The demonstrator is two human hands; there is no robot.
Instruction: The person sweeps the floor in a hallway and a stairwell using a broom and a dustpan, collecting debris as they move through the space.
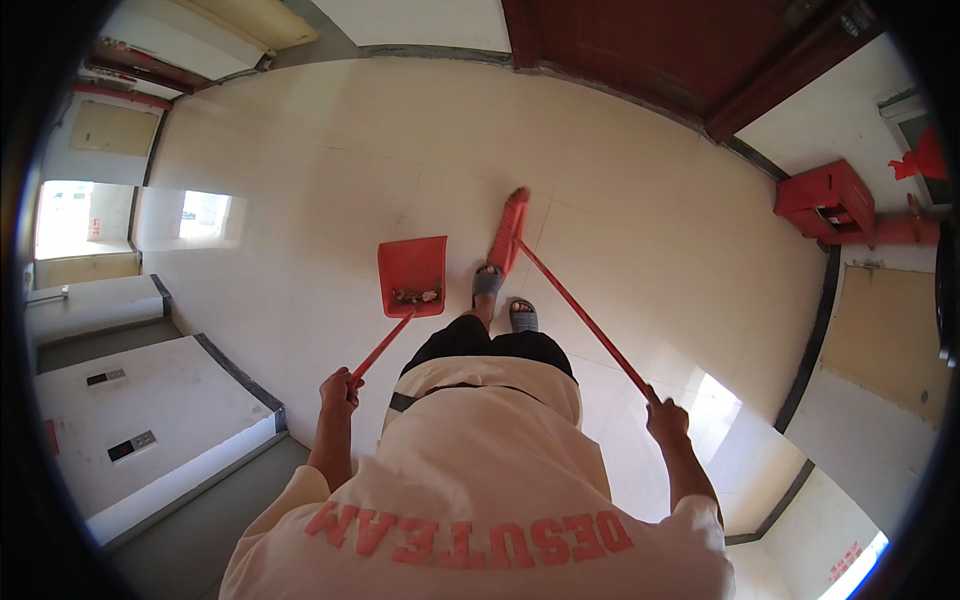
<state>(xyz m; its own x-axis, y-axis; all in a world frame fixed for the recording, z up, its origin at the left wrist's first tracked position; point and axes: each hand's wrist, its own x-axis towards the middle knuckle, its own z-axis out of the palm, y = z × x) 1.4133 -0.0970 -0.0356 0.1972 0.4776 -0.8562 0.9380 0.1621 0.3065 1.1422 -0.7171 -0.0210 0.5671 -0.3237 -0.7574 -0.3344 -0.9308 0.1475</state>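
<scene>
My left hand (341,390) grips the handle of a red long-handled dustpan (412,262). The pan rests on the tiled floor in front of me, left of my feet, with a small pile of debris (418,296) lying near its back wall. In my right hand (667,417) is the upper end of a red broom handle (581,315). That handle slants down to the red broom head (511,225), which is on the floor just ahead of my sandalled foot (487,279) and to the right of the dustpan.
Pale glossy tiles (300,195) cover the floor. A dark red door (622,52) stands ahead, and a red box (825,201) sits by the right wall. Wall panels with call buttons (131,446) are at left. Dark skirting (814,337) edges the walls.
</scene>
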